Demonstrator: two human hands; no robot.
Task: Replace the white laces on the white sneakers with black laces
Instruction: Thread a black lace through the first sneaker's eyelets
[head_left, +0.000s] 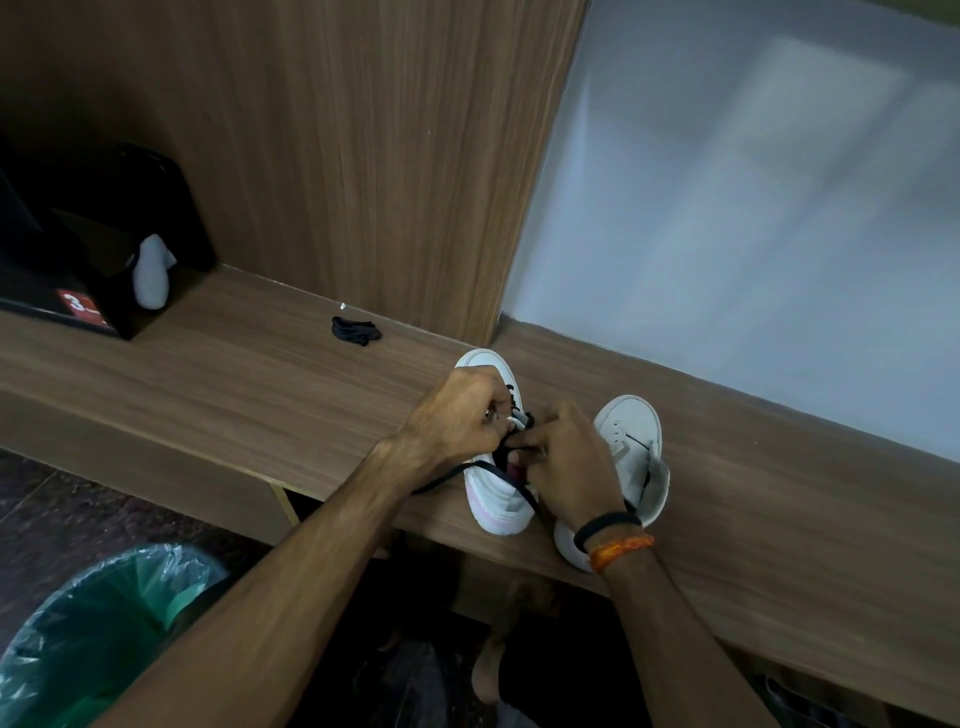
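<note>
Two white sneakers stand on a wooden shelf. The left sneaker (496, 499) has a black lace (452, 475) threaded through its eyelets, with a loose end trailing left under my wrist. My left hand (460, 415) pinches the lace over the shoe's eyelets. My right hand (563, 462) grips the lace at the shoe's tongue, close beside the left hand. The right sneaker (631, 441) stands next to it, partly hidden by my right wrist, with a black lace part-way in. A bundled black lace (356, 330) lies farther back on the shelf.
A black box (78, 249) with a white item (151, 273) in it sits at the shelf's (234, 374) left end. A bin with a green liner (98, 629) stands on the floor lower left. A wooden panel and a grey wall rise behind.
</note>
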